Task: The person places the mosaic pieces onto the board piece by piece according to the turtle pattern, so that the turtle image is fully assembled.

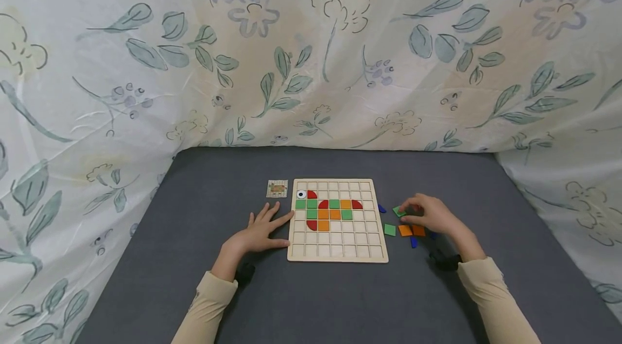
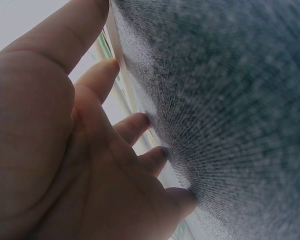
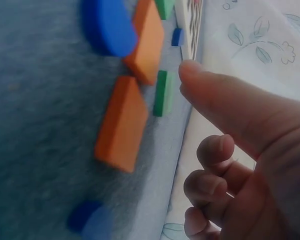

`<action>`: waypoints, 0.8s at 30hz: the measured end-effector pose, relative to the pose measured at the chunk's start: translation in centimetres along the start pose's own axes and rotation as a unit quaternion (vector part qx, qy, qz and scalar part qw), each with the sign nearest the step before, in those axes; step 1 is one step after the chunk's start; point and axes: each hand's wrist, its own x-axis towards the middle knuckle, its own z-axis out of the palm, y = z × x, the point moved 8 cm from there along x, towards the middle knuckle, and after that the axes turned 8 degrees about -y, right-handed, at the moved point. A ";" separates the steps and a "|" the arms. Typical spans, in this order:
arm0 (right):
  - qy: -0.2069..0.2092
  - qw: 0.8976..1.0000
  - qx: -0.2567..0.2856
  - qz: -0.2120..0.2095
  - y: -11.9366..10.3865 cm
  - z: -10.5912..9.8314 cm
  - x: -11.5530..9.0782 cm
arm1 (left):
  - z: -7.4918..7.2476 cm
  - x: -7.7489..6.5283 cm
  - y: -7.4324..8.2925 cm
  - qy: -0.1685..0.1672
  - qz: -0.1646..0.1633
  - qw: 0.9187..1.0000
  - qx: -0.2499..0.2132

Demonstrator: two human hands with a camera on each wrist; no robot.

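Observation:
A pale wooden grid board (image 1: 357, 247) lies on the table, with green, orange and red tiles and a round eye tile (image 1: 301, 194) in its cells. My left hand (image 1: 259, 233) is spread flat at the board's left side, its thumb and index fingertip at the edge. To the right of the board, my right hand (image 1: 430, 214) reaches over a green square tile (image 1: 398, 211). In the right wrist view, that green tile (image 3: 162, 93) lies just beyond the thumb tip, and the other visible fingers are loosely curled. I see nothing in this hand; its index finger is hidden there.
Around the right hand lie another green square (image 1: 390, 229), two orange squares (image 1: 405, 230) and several blue pieces (image 1: 413, 242). A small printed card (image 1: 277, 188) sits left of the board's top corner. Floral cloth (image 1: 340, 90) hangs behind the dark grey table (image 1: 330, 301).

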 end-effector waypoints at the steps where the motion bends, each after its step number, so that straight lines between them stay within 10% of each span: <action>1: 0.000 1.000 -0.002 0.000 0.1 0.0 -0.2 | 0.0 0.0 0.0 0.000 0.000 1.000 0.001; 24: 0.015 0.999 -0.026 -0.017 -0.1 1.6 -2.2 | 0.1 0.1 -0.1 -0.003 -0.004 1.000 0.007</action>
